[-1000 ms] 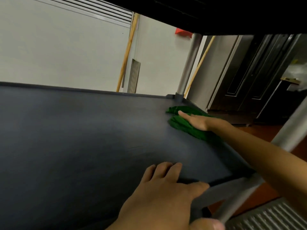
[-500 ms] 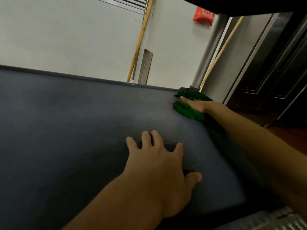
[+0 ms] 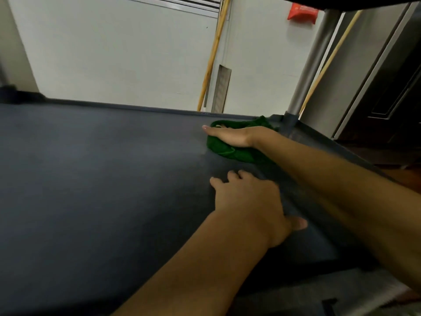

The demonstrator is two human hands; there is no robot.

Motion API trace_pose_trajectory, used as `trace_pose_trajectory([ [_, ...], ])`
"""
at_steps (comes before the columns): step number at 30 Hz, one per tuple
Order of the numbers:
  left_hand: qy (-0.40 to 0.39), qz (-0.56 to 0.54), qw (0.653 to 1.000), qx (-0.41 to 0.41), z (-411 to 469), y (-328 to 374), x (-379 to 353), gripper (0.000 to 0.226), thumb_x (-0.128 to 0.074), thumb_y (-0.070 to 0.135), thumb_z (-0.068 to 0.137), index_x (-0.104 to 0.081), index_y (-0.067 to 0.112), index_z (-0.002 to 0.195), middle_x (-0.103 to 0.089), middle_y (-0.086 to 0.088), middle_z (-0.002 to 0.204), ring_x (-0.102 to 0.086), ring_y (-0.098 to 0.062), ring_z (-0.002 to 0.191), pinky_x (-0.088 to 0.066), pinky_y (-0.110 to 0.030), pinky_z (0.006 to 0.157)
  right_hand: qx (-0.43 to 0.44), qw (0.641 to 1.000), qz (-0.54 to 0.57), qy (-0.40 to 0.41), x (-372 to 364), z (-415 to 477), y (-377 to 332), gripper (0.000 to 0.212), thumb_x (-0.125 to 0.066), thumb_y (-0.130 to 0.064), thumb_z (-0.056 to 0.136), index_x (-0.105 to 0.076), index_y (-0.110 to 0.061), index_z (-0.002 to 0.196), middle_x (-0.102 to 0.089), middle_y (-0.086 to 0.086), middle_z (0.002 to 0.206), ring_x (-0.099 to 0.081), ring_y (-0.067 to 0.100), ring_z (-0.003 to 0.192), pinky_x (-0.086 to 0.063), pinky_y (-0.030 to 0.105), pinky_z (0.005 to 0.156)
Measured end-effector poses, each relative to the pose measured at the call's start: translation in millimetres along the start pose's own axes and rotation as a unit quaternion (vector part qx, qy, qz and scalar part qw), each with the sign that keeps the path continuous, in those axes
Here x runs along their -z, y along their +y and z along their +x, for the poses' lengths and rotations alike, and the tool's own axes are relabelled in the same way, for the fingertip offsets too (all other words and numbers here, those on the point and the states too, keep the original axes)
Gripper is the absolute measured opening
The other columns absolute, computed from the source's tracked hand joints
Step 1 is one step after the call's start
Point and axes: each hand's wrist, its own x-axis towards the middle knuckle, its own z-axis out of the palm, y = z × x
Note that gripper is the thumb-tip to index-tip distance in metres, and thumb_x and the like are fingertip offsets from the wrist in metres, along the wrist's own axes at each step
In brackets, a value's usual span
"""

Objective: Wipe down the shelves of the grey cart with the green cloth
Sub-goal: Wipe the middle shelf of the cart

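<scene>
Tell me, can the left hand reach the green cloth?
Probably yes: only bare shelf lies between the left hand and the green cloth, though the right hand presses flat on it.

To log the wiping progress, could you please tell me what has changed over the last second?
The left hand let go of the near edge of the grey cart shelf and moved further in, now resting on its surface. The right hand slid the green cloth slightly left, away from the corner post. It stays pressed flat on the cloth by the far rim.
</scene>
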Motion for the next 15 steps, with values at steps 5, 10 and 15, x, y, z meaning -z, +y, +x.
trace_pose_trajectory([
  [5,0.053,-0.095,0.994,-0.013,-14.9,-24.8,-1.3,0.06,-0.058,0.059,0.092,-0.05,0.027,0.143,-0.047,-0.005,0.151,-0.041,-0.028,0.14,-0.029,-0.056,0.118,0.104,0.994,-0.014,-0.028,-27.6,-16.5,-53.5,0.078,-0.012,-0.078,0.091,0.004,-0.038,0.156,0.01,-0.007,0.166,0.007,0.02,0.153,0.008,0.051,0.119],
  [10,0.12,-0.086,0.987,0.064,-56.0,-79.7,23.3,0.036,-0.067,0.034,0.091,-0.065,0.026,0.126,-0.067,0.003,0.119,-0.065,-0.018,0.104,-0.055,-0.04,0.094,0.169,0.984,-0.004,-0.05,-50.0,-26.2,-94.1,0.077,-0.016,-0.075,0.094,0.001,-0.034,0.157,0.011,-0.009,0.165,0.013,0.015,0.151,0.011,0.049,0.118],
  [15,0.128,-0.012,0.973,0.191,-123.4,-137.3,40.2,0.036,-0.075,0.052,0.081,-0.065,0.037,0.112,-0.068,0.005,0.106,-0.066,-0.019,0.1,-0.054,-0.038,0.089,0.207,0.975,-0.018,-0.083,-65.6,-38.4,-129.1,0.073,-0.015,-0.07,0.097,0.0,-0.032,0.157,0.013,-0.006,0.165,0.016,0.017,0.151,0.012,0.049,0.118],
])
